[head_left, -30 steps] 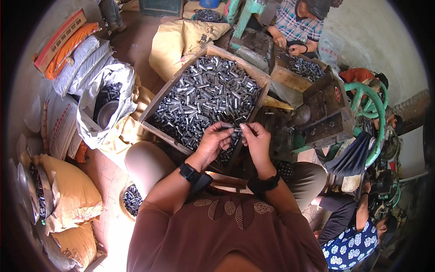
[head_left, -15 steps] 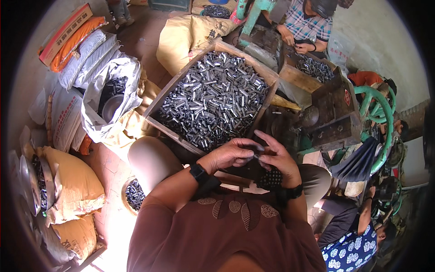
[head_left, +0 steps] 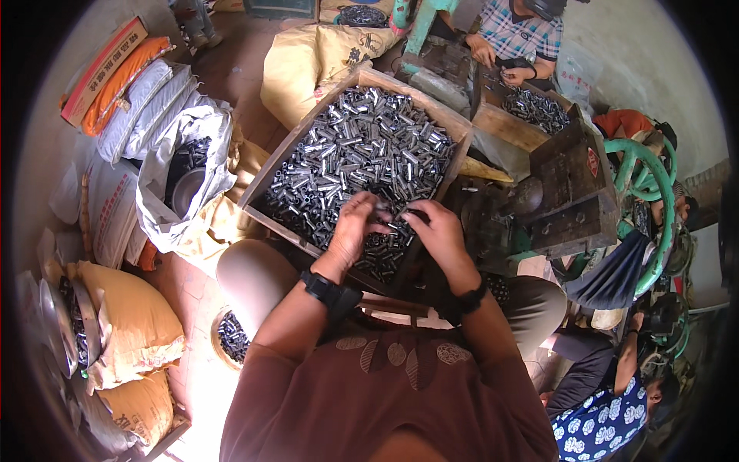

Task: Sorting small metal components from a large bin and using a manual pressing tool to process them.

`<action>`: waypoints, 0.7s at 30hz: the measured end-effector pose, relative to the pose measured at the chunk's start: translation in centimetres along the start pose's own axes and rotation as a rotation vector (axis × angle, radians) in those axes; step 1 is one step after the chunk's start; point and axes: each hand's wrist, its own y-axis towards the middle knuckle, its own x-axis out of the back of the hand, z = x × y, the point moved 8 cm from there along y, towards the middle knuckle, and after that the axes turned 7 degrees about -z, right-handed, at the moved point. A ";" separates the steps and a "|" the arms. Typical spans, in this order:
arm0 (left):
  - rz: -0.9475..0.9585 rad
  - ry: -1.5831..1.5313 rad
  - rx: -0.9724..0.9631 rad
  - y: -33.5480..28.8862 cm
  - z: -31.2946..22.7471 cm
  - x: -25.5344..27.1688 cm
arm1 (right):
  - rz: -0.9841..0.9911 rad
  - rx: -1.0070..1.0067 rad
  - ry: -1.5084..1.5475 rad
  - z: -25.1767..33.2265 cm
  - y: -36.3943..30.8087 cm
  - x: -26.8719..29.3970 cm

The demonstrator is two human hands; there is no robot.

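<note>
A wooden box [head_left: 252,210] in front of me holds a heap of short, shiny metal tubes [head_left: 369,146]. Over the near part of the heap, my left hand [head_left: 356,225] has its fingers curled in among the tubes, and its fingertips are blurred. Beside it on the right, my right hand [head_left: 437,229] bends its thumb and fingers together close to the left fingertips. Both hands look closed, but what lies between their fingers is too small and blurred to name. A dark band circles each of my wrists.
A dark wooden bench box [head_left: 570,192] and a green handwheel [head_left: 650,223] stand at the right. Across from me a co-worker [head_left: 523,38] handles parts at another tube box [head_left: 504,127]. Sacks [head_left: 123,323] line the left, and a round tub of tubes [head_left: 216,339] stands by my knee.
Both hands have moved away from my body, from above the box's near edge down onto the tubes. The right hand's spread fingers have closed in.
</note>
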 end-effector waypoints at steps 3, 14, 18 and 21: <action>-0.114 1.247 -0.712 0.6 -2.7 -0.3 | 0.019 0.015 -0.341 0.6 1.4 -2.8; -0.105 1.678 -0.535 0.4 -0.5 -1.5 | -0.052 -0.031 -0.150 -1.2 1.6 -3.7; -0.141 1.281 -0.712 0.5 -2.5 -0.5 | -0.035 -0.229 0.230 -2.5 1.2 -3.5; -0.108 0.876 -0.654 0.3 -3.0 0.0 | 0.027 -0.355 0.457 -2.8 0.5 -3.0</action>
